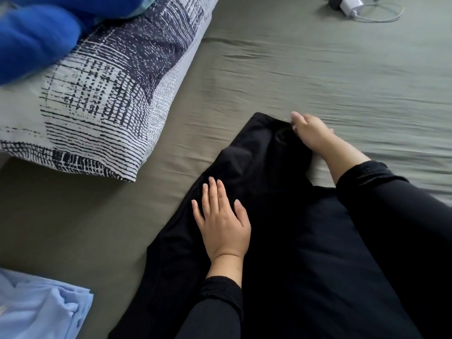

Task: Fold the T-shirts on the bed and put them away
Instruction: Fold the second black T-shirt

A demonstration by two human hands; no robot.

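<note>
A black T-shirt (259,167) lies spread on the olive-green bed sheet (318,77), running from the middle of the view down to the bottom edge. My left hand (223,218) rests flat on its left side, fingers spread, holding nothing. My right hand (310,133) is at the shirt's far end with its fingers pinched on the fabric edge near the collar. Both my arms wear black sleeves that blend with the shirt. A light blue T-shirt (41,307) lies folded at the bottom left corner.
A pillow (105,94) with a dark blue and white print lies at the upper left, and a bright blue plush item (36,37) sits on it. A white charger (351,4) with its cable lies at the top right.
</note>
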